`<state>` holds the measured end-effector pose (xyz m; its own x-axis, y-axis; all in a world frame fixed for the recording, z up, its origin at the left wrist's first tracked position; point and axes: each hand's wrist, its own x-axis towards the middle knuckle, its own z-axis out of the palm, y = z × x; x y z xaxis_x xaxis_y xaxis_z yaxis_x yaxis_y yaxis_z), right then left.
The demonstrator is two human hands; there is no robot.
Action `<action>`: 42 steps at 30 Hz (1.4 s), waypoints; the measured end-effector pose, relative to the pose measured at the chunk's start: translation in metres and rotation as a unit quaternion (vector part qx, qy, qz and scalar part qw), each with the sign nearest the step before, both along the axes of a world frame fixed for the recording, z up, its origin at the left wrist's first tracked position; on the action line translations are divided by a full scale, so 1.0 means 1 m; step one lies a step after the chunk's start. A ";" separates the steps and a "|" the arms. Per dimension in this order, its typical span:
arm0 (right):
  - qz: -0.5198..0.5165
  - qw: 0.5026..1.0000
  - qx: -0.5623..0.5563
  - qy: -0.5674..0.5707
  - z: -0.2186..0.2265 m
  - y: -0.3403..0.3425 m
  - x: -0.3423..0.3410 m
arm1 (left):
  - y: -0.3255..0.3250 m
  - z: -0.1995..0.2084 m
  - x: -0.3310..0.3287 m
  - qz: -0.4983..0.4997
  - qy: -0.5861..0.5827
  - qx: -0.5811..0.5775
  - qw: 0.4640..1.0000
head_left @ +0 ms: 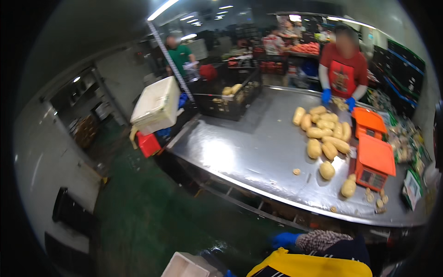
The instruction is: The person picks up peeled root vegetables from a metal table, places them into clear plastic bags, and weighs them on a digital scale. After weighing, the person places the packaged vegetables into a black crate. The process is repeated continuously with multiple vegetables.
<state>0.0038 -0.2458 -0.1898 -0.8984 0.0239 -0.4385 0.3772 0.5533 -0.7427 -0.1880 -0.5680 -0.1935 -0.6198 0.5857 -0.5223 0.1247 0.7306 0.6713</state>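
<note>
My right hand (285, 240), in a blue glove below a checkered sleeve, hangs in front of the metal table (249, 138), off its near edge. Its fingers are dark and blurred, and nothing distinct shows in them. Only a bit of my left hand (229, 273), also blue-gloved, shows at the bottom edge. It is close to a white foam box (187, 266), and I cannot make out whether it touches it. On the table's right half lies a pile of thick pale-yellow roots (327, 131) that look like lotus root, with small cut ends (370, 197) scattered nearby.
Two orange scales (376, 154) (369, 121) stand at the table's right. Across it a blue-gloved co-worker (344, 69) handles pieces. A black crate (226, 99) holds a few roots at the far left, beside a tilted white foam box (156, 104). Green floor (143, 203) lies left.
</note>
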 end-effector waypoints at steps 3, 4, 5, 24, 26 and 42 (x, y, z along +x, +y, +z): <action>-0.112 0.991 -0.068 0.017 0.024 0.008 0.034 | -0.007 -0.015 0.001 -0.021 0.046 0.005 0.999; -0.094 0.995 -0.025 0.033 -0.009 0.019 0.051 | -0.005 -0.022 0.002 -0.036 0.057 0.009 0.998; -0.074 0.996 0.017 0.049 -0.042 0.028 0.068 | -0.007 -0.030 0.003 -0.047 0.073 0.012 0.996; -0.048 0.987 0.011 -0.154 0.010 0.015 0.044 | -0.086 -0.085 0.027 -0.059 0.031 -0.064 0.996; -0.085 0.985 0.010 -0.148 -0.018 0.017 0.043 | -0.086 -0.093 0.027 -0.067 0.035 -0.062 0.995; -0.068 0.985 0.036 -0.153 -0.032 0.019 0.028 | -0.137 -0.141 0.056 -0.086 0.084 -0.068 0.990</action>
<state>0.0318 -0.2263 -0.2216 -0.7107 0.1770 -0.6808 0.6519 0.5294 -0.5429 -0.1323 -0.7046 -0.3341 -0.6012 0.6220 -0.5017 0.3571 0.7708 0.5276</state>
